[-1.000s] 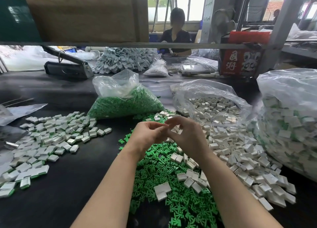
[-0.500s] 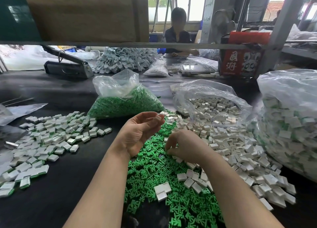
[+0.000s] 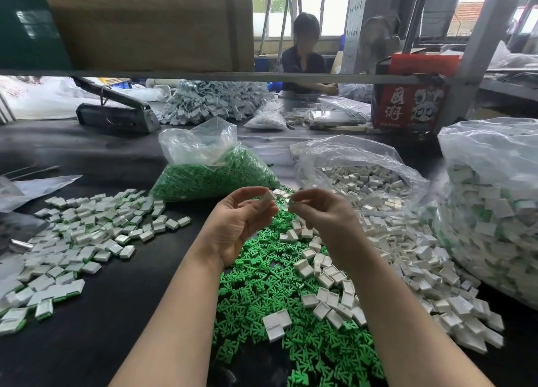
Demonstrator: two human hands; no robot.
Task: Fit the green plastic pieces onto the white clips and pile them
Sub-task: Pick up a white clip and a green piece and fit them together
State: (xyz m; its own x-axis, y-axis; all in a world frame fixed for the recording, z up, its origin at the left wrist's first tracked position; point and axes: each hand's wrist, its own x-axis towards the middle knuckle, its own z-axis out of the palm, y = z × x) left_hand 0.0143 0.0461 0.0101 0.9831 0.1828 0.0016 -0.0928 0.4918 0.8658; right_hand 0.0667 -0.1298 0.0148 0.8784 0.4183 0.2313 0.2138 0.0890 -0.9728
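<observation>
My left hand [image 3: 238,226] is raised palm-up over the green pile and pinches a white clip [image 3: 268,197] at its fingertips. My right hand [image 3: 323,215] is level with it, a little to the right, and pinches a small whitish piece [image 3: 292,204]; I cannot tell what it is. The two hands are a short gap apart. Loose green plastic pieces [image 3: 270,287] lie under both forearms. Loose white clips [image 3: 407,258] spread to the right of them. A pile of fitted white-and-green clips [image 3: 84,235] lies on the left of the black table.
A clear bag of green pieces [image 3: 212,174] and an open bag of white clips [image 3: 358,177] stand behind my hands. A big bag of fitted clips [image 3: 492,212] fills the right edge. A grey tool [image 3: 116,116], a red box [image 3: 410,104] and a seated person [image 3: 304,55] are at the back.
My right hand has risen from the white clips on the table with a small piece, and now meets my left hand, which still holds its white clip up.
</observation>
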